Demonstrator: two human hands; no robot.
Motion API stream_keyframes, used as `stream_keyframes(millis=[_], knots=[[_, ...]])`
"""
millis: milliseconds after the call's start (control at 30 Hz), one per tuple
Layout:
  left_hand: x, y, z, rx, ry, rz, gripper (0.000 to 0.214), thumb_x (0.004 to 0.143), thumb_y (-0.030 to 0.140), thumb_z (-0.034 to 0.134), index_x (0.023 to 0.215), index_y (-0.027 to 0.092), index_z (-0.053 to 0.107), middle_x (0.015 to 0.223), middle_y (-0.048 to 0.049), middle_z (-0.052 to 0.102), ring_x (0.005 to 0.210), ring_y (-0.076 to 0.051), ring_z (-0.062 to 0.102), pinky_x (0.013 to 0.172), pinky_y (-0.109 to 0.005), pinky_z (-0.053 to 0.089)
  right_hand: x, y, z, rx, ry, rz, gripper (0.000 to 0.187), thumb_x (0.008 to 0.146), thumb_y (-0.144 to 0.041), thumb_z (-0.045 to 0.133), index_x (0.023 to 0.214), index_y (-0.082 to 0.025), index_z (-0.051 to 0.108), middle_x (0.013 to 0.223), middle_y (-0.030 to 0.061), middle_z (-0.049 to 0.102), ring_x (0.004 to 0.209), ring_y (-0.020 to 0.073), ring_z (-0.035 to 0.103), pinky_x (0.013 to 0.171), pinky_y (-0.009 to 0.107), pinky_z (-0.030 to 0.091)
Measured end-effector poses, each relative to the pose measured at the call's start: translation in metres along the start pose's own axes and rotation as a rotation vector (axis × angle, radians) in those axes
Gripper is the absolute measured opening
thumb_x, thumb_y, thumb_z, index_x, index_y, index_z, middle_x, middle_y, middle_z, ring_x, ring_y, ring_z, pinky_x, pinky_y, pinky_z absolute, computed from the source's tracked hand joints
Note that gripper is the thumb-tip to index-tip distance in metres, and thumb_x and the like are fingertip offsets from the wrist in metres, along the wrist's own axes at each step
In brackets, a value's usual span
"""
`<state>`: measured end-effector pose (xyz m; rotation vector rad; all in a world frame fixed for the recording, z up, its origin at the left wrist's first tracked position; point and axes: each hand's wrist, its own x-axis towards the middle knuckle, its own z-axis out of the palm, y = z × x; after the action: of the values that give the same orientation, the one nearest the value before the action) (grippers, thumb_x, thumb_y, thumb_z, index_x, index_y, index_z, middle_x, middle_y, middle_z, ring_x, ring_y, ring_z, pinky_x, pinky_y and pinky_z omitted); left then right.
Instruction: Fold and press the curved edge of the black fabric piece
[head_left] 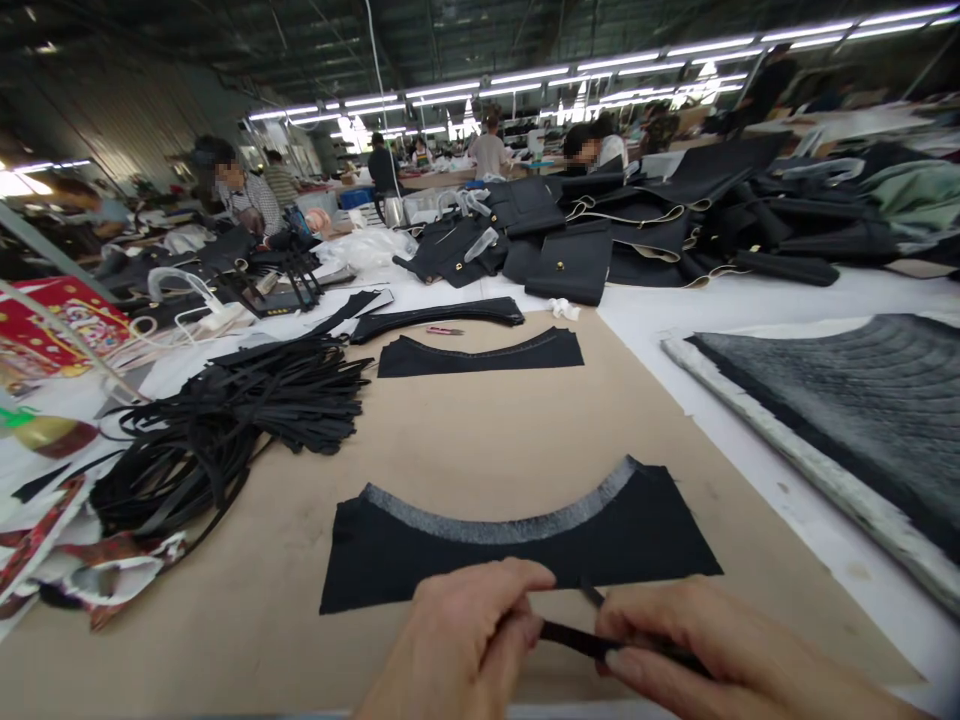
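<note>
Low in the view, my left hand (469, 630) is closed, pinching one end of a narrow black strip (571, 637). My right hand (690, 640) is closed round the same strip further right. A short dark tip (591, 592) pokes out above the right fingers; whether it is the strip's end or a tool I cannot tell. Just beyond both hands lies a flat black fabric piece (450, 565) with a curved upper edge. A greyish, glossy band (502, 530) runs along that curve. The left fingertips overlap the piece's lower edge in the view.
Bundled black strips (292, 400) lie on the brown board (450, 430) at left. Another curved black piece (480, 358) and a small red tool (445, 331) lie further back. At right is a panel with grey-coated black pieces (847, 390). Black bags (570, 262) pile up behind; people work beyond.
</note>
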<state>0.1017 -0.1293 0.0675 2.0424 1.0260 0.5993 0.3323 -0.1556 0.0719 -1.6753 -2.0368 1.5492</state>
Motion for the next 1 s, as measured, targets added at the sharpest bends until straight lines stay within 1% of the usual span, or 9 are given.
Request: stream_keyframes(millis=[67, 100, 167, 333, 500, 633, 733, 867, 1000], knots=[[-0.005, 0.001, -0.008, -0.127, -0.071, -0.255, 0.019, 0.086, 0.02, 0.051, 0.092, 0.021, 0.069, 0.077, 0.0015, 0.07, 0.07, -0.013, 0.063, 0.064, -0.018, 0.045, 0.002, -0.008, -0.007, 0.017, -0.036, 0.06, 0.029, 0.09, -0.046, 0.046, 0.08, -0.022, 0.059, 0.074, 0.0001, 0.055, 0.066, 0.0158, 0.05, 0.056, 0.022, 0.038], [-0.006, 0.001, -0.009, -0.158, -0.094, -0.333, 0.018, 0.085, 0.022, 0.052, 0.087, 0.022, 0.07, 0.074, 0.0027, 0.069, 0.07, -0.013, 0.063, 0.063, -0.019, 0.044, 0.004, -0.011, -0.009, 0.018, -0.019, 0.061, 0.027, 0.088, -0.045, 0.046, 0.078, -0.022, 0.057, 0.074, -0.0003, 0.053, 0.067, 0.0153, 0.048, 0.056, 0.022, 0.036], [-0.006, 0.0, -0.01, -0.174, -0.124, -0.411, 0.019, 0.084, 0.024, 0.052, 0.084, 0.022, 0.07, 0.071, 0.0034, 0.067, 0.069, -0.012, 0.061, 0.062, -0.019, 0.042, 0.01, -0.018, -0.009, 0.028, 0.015, 0.037, 0.024, 0.084, -0.042, 0.049, 0.073, -0.021, 0.053, 0.074, -0.0009, 0.05, 0.069, 0.0151, 0.045, 0.058, 0.023, 0.033], [-0.001, -0.005, -0.003, -0.211, -0.165, -0.467, 0.02, 0.081, 0.025, 0.051, 0.09, 0.021, 0.069, 0.064, 0.0038, 0.061, 0.058, -0.012, 0.056, 0.056, -0.021, 0.039, 0.026, -0.021, -0.001, 0.167, -0.036, -0.047, 0.023, 0.079, -0.038, 0.05, 0.068, -0.019, 0.046, 0.063, -0.004, 0.035, 0.061, 0.0126, 0.032, 0.052, 0.025, 0.023], [0.004, -0.002, -0.002, -0.196, -0.155, -0.454, 0.017, 0.078, 0.025, 0.053, 0.081, 0.02, 0.068, 0.06, 0.0042, 0.059, 0.055, -0.012, 0.053, 0.056, -0.022, 0.037, 0.033, -0.018, 0.003, 0.251, -0.093, -0.104, 0.018, 0.081, -0.033, 0.051, 0.072, -0.018, 0.049, 0.06, -0.0059, 0.035, 0.057, 0.0111, 0.03, 0.05, 0.025, 0.02], [0.005, -0.003, -0.007, -0.105, -0.157, -0.461, 0.016, 0.077, 0.023, 0.051, 0.076, 0.017, 0.066, 0.061, 0.0023, 0.061, 0.062, -0.013, 0.056, 0.061, -0.023, 0.037, 0.029, -0.012, -0.004, 0.075, -0.034, -0.09, 0.009, 0.08, -0.025, 0.051, 0.075, -0.019, 0.053, 0.063, -0.0051, 0.042, 0.06, 0.0114, 0.036, 0.052, 0.024, 0.024], [0.004, -0.007, -0.011, -0.061, -0.18, -0.496, 0.017, 0.078, 0.026, 0.05, 0.077, 0.017, 0.065, 0.058, 0.003, 0.058, 0.057, -0.013, 0.052, 0.056, -0.023, 0.034, 0.025, -0.006, -0.009, -0.071, 0.042, -0.079, 0.012, 0.082, -0.024, 0.05, 0.072, -0.019, 0.055, 0.066, -0.004, 0.048, 0.063, 0.0121, 0.04, 0.053, 0.024, 0.026], [0.003, -0.014, -0.01, -0.076, -0.19, -0.525, 0.018, 0.077, 0.029, 0.052, 0.078, 0.017, 0.065, 0.052, 0.0045, 0.052, 0.053, -0.012, 0.049, 0.053, -0.023, 0.032, 0.027, -0.003, -0.009, -0.123, 0.063, -0.075, 0.018, 0.085, -0.027, 0.047, 0.069, -0.019, 0.053, 0.064, -0.0035, 0.05, 0.061, 0.0126, 0.041, 0.052, 0.024, 0.025], [0.007, -0.021, -0.011, -0.074, -0.18, -0.541, 0.019, 0.077, 0.033, 0.054, 0.074, 0.017, 0.065, 0.051, 0.0043, 0.051, 0.052, -0.012, 0.048, 0.053, -0.023, 0.03, 0.032, -0.009, -0.009, -0.198, 0.099, -0.092, 0.017, 0.085, -0.021, 0.046, 0.069, -0.02, 0.054, 0.068, -0.0026, 0.056, 0.065, 0.0137, 0.047, 0.055, 0.024, 0.028]])
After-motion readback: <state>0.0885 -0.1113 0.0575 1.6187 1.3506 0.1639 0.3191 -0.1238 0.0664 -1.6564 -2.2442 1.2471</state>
